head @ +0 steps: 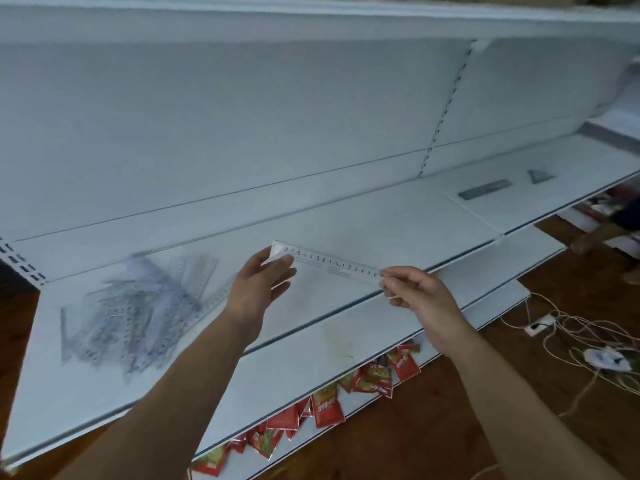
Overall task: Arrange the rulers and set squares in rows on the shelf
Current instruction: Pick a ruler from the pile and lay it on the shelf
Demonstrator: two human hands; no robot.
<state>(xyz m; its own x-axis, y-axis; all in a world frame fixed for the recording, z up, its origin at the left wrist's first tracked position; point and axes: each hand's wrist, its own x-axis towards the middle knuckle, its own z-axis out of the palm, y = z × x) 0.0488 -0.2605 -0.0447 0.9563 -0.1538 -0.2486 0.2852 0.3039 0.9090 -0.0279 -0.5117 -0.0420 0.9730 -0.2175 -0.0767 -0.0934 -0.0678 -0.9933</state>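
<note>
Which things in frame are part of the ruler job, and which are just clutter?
Job: held ruler, pinched at its ends by left hand and right hand; ruler pile; laid ruler; set square; shelf.
Clutter: red packets; cords; socket strip.

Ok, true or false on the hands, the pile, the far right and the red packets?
1. The left hand and right hand hold one clear ruler by its ends. True.
2. The loose pile lies right of the hands. False: it lies to their left on the shelf.
3. A grey ruler and a set square lie far right. True.
4. The red packets share the pile's shelf. False: they sit on the shelf below.
</note>
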